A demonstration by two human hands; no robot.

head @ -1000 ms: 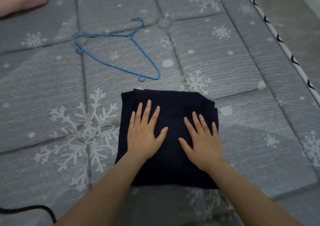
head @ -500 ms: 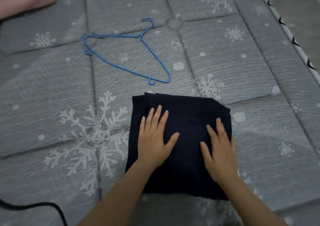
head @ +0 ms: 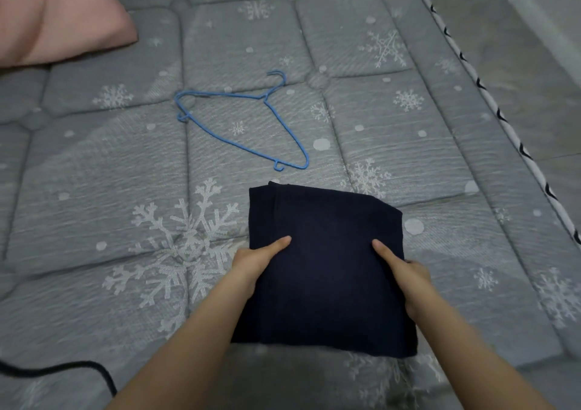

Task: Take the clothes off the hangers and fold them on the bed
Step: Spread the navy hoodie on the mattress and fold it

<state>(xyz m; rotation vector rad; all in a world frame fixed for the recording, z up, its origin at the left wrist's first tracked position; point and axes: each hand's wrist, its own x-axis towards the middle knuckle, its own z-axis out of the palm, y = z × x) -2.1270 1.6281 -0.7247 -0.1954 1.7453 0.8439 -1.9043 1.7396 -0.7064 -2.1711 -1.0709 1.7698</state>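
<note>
A dark navy garment (head: 327, 252), folded into a neat square, lies on the grey snowflake-patterned bed (head: 94, 189). My left hand (head: 254, 262) grips its left edge, thumb on top and fingers hidden under the cloth. My right hand (head: 405, 274) grips the right edge the same way. A bare blue wire hanger (head: 242, 120) lies on the bed just beyond the garment, with nothing on it.
A pink pillow (head: 53, 17) sits at the far left corner. The bed's piped edge (head: 490, 101) runs diagonally on the right, with floor beyond. A black cable (head: 63, 370) crosses the near left corner.
Both hands were lying flat on top of the folded garment; they have slid out to its left and right edges and closed on them.
</note>
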